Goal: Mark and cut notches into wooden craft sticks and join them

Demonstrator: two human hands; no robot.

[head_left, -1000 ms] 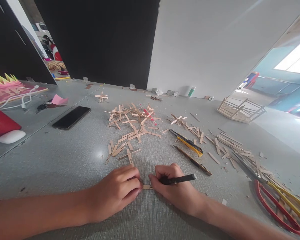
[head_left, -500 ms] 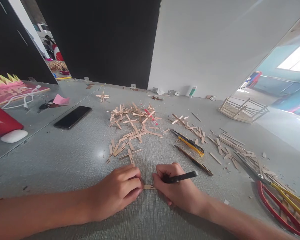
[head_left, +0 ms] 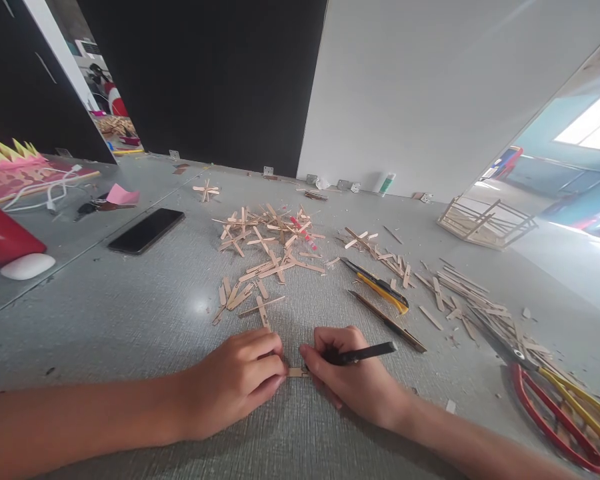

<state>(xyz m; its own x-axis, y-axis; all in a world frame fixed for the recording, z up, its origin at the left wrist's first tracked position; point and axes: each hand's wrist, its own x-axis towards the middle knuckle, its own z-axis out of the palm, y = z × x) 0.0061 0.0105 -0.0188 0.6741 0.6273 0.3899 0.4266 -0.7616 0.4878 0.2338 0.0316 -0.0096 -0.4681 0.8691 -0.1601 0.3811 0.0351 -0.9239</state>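
"What's in the left hand [head_left: 237,383]?"

"A small flat stick [head_left: 295,373]. It lies on the desk [head_left: 155,340] between the two hands, and the left fingertips are closed over its left end."

"And the right hand [head_left: 353,380]?"

"That one grasps a black pen [head_left: 373,351], its back end slanting up to the right. The tip is hidden by the fingers, so I can't tell whether it touches the stick."

"Any marks on the wood?"

"Dark lines near the right end, close to the right thumb. Too small to make out the shape."

"What's around them?"

"Just beyond the left fingers, another stick [head_left: 263,312] with dark marks. Farther off, a loose pile of crossed sticks [head_left: 275,233]. Beyond the right hand, a yellow and black cutter [head_left: 380,290] and a thin brown blade [head_left: 387,321] lie side by side, apart."

"And farther right?"

"Scissors [head_left: 555,413] with red and yellow handles, near more wood strips [head_left: 463,283]."
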